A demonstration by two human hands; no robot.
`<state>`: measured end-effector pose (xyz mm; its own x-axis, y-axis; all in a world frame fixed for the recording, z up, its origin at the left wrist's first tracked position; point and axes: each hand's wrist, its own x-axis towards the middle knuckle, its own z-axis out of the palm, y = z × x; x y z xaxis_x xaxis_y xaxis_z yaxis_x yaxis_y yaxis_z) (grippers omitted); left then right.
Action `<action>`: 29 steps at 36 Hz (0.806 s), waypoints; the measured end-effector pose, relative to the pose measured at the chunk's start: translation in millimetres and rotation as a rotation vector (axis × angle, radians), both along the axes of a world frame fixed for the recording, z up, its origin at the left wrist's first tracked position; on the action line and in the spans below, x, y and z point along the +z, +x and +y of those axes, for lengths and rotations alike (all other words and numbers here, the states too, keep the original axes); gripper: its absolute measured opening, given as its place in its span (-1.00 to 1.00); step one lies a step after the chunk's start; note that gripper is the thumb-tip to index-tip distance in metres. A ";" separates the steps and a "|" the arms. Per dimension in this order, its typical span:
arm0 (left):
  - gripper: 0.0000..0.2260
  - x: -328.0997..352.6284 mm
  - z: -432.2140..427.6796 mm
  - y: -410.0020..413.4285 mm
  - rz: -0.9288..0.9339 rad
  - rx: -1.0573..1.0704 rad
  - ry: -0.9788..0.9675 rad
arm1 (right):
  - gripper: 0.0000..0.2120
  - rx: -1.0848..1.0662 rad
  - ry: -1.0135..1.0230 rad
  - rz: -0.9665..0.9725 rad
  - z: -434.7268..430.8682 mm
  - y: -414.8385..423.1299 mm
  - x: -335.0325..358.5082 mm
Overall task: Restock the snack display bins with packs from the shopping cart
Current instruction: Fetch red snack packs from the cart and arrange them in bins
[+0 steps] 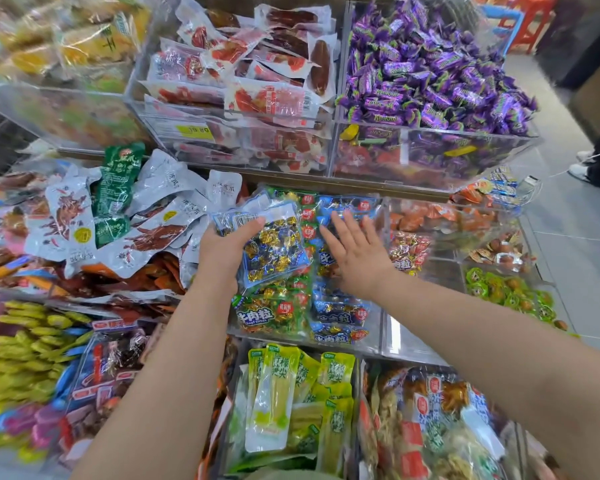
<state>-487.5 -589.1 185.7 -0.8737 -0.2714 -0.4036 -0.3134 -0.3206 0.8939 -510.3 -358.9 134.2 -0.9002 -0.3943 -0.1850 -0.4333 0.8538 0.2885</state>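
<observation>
Left hand (222, 251): grip clamped on one snack pack (274, 251), thumb across its top edge beside the barcode label, fingers underneath.

Pack look: clear film, blue border, full of small gold and dark-blue foil-wrapped pieces. It is tilted, with the label end up-left. It sits just above the middle display bin (374, 342), over the left half.

Right hand (355, 258): grip apart, fingers straight and spread, palm down on the blue packs (340, 313) in the right half of the same bin. Holds nothing.

Bin contents: green packs (271, 315) stacked on the left, blue ones on the right, same style of wrapped pieces with a red badge on each. The walls are clear plastic.

Around it:
- Grey-white pouches (160, 216) heaped in the bin to the left.
- Red-and-white pouches (250, 64) in the upper tier.
- Purple wrapped candies (430, 71) piled beside them on the right.
- Yellow-green pouches (274, 393) in the bin nearest the camera.
- Another person's shoes (582, 168) on the floor, far right.
</observation>
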 end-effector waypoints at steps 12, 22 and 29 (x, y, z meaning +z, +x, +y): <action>0.26 1.9 -17.5 -2.8 0.014 0.027 0.002 | -0.31 -0.306 -0.007 -0.021 -8.3 -11.0 -6.0; 0.10 -1.9 -14.7 1.9 -0.002 -0.008 0.055 | -0.13 -0.519 -0.077 -0.116 -27.4 -17.4 -8.2; 0.31 4.7 -7.1 17.6 -0.064 -0.030 0.071 | 0.03 -0.479 -0.223 -0.169 -24.1 -4.1 14.4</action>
